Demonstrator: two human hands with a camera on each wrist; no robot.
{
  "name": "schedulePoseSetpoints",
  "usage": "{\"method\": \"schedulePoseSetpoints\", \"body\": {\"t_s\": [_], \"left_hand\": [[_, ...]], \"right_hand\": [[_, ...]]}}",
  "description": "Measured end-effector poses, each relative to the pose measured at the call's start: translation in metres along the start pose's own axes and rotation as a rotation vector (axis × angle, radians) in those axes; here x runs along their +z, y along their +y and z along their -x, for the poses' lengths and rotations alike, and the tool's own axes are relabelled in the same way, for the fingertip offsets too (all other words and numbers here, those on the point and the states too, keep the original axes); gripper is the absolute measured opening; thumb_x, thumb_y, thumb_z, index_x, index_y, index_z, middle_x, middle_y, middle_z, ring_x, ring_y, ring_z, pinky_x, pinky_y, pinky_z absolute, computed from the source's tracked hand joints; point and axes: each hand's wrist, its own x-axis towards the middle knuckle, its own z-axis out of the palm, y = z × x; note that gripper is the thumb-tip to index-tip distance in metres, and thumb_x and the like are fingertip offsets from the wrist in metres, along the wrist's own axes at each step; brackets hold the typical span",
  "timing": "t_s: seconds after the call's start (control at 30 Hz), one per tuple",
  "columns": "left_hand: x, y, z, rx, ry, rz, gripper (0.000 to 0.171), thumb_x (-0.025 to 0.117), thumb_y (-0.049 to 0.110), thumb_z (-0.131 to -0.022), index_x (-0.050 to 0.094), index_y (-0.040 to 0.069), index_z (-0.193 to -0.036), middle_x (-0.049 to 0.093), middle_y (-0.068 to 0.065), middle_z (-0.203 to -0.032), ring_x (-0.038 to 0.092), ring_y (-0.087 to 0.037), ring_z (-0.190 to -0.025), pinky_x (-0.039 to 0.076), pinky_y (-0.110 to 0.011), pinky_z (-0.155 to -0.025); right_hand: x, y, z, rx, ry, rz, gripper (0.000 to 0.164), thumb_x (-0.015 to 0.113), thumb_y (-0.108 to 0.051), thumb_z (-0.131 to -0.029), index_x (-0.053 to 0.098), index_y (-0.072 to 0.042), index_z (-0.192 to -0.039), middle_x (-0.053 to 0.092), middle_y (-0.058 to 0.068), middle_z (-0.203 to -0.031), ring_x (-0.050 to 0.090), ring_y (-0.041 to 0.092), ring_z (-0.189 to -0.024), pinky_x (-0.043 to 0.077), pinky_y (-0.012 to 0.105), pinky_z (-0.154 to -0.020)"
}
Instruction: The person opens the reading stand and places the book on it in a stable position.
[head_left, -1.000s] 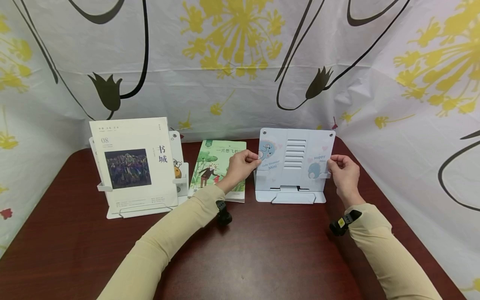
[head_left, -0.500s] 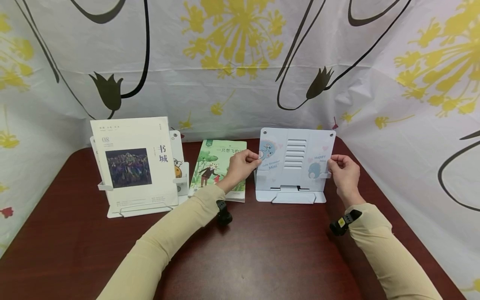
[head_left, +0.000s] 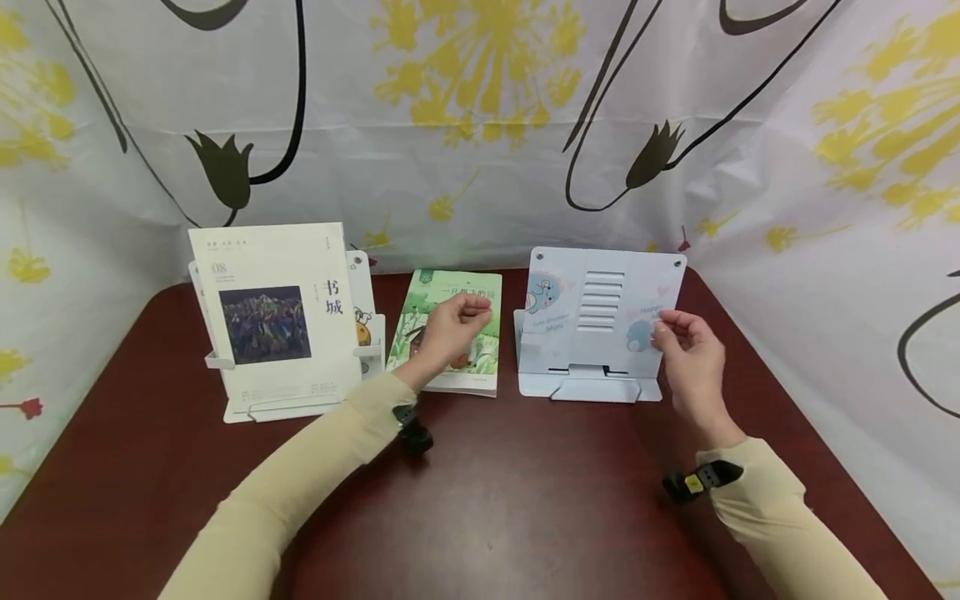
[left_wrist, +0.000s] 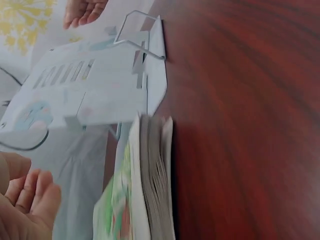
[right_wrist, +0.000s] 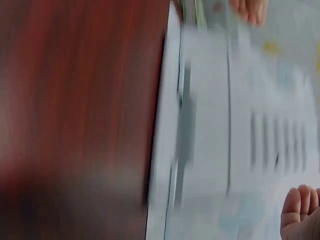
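A white book stand [head_left: 555,354] with blue cartoon prints and slots stands upright at the right, its wire page holder [left_wrist: 131,30] in front. My right hand [head_left: 693,362] is at its right edge, fingers loosely bent in front of the panel in the head view. In the left wrist view that hand appears just off the stand's side, with nothing in the fingers. My left hand [head_left: 450,333] hovers over a green picture-cover book [head_left: 480,367], fingers loosely curled around nothing. That book lies flat on the table, partly hidden by the hand and forearm.
On the left, a second white stand [head_left: 367,292] holds a cream magazine [head_left: 273,250] with a dark picture and side clips at its edges. The dark red wooden table [head_left: 487,500] reaches back to a flower-printed curtain [head_left: 480,192].
My left hand has left the stand's left edge and moved left over the green book. My right hand's grip at the right edge has loosened. The head view has shifted slightly.
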Motion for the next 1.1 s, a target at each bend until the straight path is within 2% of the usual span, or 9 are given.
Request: {"method": "schedulePoseSetpoints", "body": {"t_s": [0.1,0.2,0.3,0.43,0.53,0.73,1.1], "left_hand": [[-0.022,-0.008,0.015,-0.004,0.014,-0.003,0.03,0.061,0.014,-0.091,0.06,0.001,-0.118,0.065,-0.014,-0.112,0.062,-0.025,-0.102,0.051,-0.034,-0.088],[-0.042,-0.017,0.035,-0.025,0.03,-0.004,0.036,0.06,0.012,-0.091,0.054,-0.003,-0.124,0.061,-0.019,-0.119,0.058,-0.03,-0.111,0.047,-0.038,-0.095],[-0.057,-0.023,0.057,-0.07,0.025,-0.002,0.044,0.058,0.011,-0.092,0.047,-0.005,-0.131,0.054,-0.023,-0.129,0.051,-0.033,-0.121,0.04,-0.041,-0.103],[-0.069,-0.025,0.083,-0.163,-0.008,-0.048,0.057,0.055,0.017,-0.095,0.032,-0.005,-0.142,0.037,-0.022,-0.145,0.034,-0.033,-0.135,0.029,-0.043,-0.111],[-0.073,-0.024,0.096,-0.209,-0.041,-0.094,0.064,0.053,0.022,-0.097,0.022,-0.006,-0.146,0.024,-0.021,-0.152,0.022,-0.032,-0.141,0.023,-0.043,-0.113],[-0.071,-0.026,0.107,-0.224,-0.093,-0.129,0.071,0.052,0.025,-0.097,0.012,-0.008,-0.146,0.013,-0.024,-0.154,0.011,-0.033,-0.143,0.016,-0.047,-0.114],[-0.067,-0.031,0.109,-0.202,-0.182,-0.24,0.073,0.052,0.029,-0.096,0.013,-0.008,-0.146,0.005,-0.024,-0.154,0.005,-0.034,-0.143,0.011,-0.047,-0.115]], "right_hand": [[0.02,-0.008,0.024,-0.002,-0.128,-0.06,0.017,0.058,0.001,-0.09,0.059,0.005,-0.106,0.063,-0.007,-0.085,0.06,0.003,-0.073,0.051,0.013,-0.07],[0.042,-0.01,0.047,0.059,-0.324,-0.062,0.025,0.056,-0.002,-0.092,0.055,0.01,-0.113,0.065,-0.007,-0.088,0.062,0.002,-0.079,0.052,0.016,-0.075],[0.064,-0.007,0.064,0.145,-0.497,-0.055,0.033,0.054,-0.003,-0.093,0.05,0.013,-0.122,0.064,0.008,-0.103,0.062,0.005,-0.088,0.052,0.021,-0.081],[0.089,0.001,0.077,0.271,-0.628,-0.064,0.04,0.05,0.0,-0.094,0.042,0.013,-0.131,0.051,0.029,-0.126,0.058,0.02,-0.11,0.049,0.024,-0.089],[0.102,0.008,0.08,0.328,-0.659,-0.048,0.044,0.048,0.0,-0.095,0.037,0.012,-0.136,0.044,0.03,-0.136,0.047,0.03,-0.124,0.044,0.025,-0.095],[0.116,0.015,0.084,0.377,-0.64,-0.044,0.05,0.047,-0.002,-0.095,0.029,0.014,-0.139,0.035,0.03,-0.142,0.035,0.036,-0.133,0.032,0.045,-0.108],[0.129,0.006,0.073,0.574,-0.651,-0.139,0.055,0.044,-0.004,-0.098,0.018,0.014,-0.143,0.025,0.029,-0.148,0.032,0.035,-0.135,0.029,0.043,-0.11]]}}
